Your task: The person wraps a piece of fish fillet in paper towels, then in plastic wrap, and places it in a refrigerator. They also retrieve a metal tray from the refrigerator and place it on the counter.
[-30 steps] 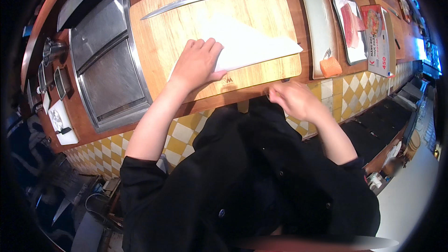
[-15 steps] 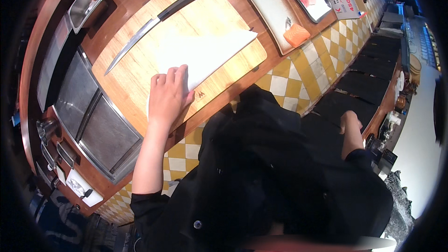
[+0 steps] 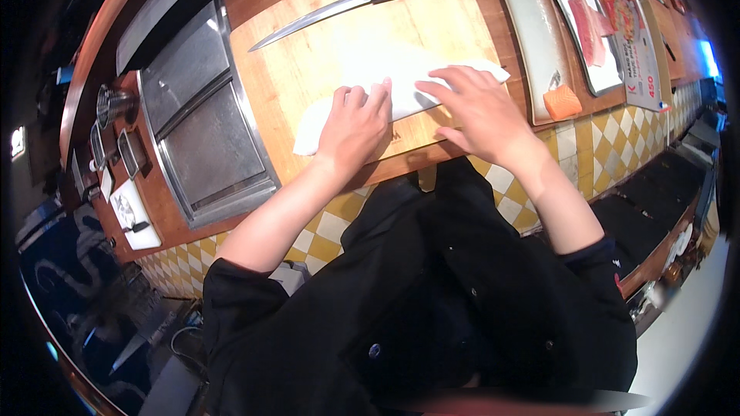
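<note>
- L hand (image 3: 354,127): back up, fingers bent & close tog., tips on white sheet (image 3: 405,102) (cloth or paper, can't tell); can't tell if it's pinching or just pressing.
- R hand (image 3: 489,117): palm down over sheet's R part, fingers spread, thumb well apart from them, pointing L nr board's near edge; gap btwn thumb & index, nothing pinched that I can see. Contact w/ sheet unclear.
- Forearms: L slants up-right, R slants up-left; hands near each other, not touching. Black sleeves end abt elbow.
- Sheet: lies long & narrow across near part of wooden board (image 3: 455,15), L end sticking out past L hand, R tip past R hand.
- Knife (image 3: 327,12): far side of board, handle to R, well apart from both hands.
</note>
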Motion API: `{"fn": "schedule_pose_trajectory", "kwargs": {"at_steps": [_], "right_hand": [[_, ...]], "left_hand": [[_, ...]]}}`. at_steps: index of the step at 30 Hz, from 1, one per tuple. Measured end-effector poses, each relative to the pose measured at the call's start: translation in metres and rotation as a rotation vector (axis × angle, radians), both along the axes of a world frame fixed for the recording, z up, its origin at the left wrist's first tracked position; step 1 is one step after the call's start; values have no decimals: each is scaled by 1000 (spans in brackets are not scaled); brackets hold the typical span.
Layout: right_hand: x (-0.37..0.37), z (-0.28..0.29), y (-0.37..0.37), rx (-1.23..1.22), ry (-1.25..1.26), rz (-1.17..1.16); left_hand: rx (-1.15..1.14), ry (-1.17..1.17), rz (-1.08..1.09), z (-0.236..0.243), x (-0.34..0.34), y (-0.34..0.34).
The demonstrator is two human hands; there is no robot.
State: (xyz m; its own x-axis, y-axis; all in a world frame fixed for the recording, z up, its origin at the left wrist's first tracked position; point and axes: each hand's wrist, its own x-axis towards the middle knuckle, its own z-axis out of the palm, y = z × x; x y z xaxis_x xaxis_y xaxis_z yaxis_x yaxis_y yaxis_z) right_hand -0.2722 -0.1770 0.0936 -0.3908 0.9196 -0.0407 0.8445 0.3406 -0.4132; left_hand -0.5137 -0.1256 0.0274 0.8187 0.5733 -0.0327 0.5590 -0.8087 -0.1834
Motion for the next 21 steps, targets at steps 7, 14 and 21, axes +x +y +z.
{"fn": "schedule_pose_trajectory", "kwargs": {"at_steps": [7,14,21], "right_hand": [[-20,-45,67,-291,-98,4],[1,-50,147,-666,82,27],[-11,-53,107,-730,-63,5]], "left_hand": [[-812,-171,150,26,-13,84],[-1043,-260,337,2,-29,134],[-1028,-212,324,-10,-47,77]]}}
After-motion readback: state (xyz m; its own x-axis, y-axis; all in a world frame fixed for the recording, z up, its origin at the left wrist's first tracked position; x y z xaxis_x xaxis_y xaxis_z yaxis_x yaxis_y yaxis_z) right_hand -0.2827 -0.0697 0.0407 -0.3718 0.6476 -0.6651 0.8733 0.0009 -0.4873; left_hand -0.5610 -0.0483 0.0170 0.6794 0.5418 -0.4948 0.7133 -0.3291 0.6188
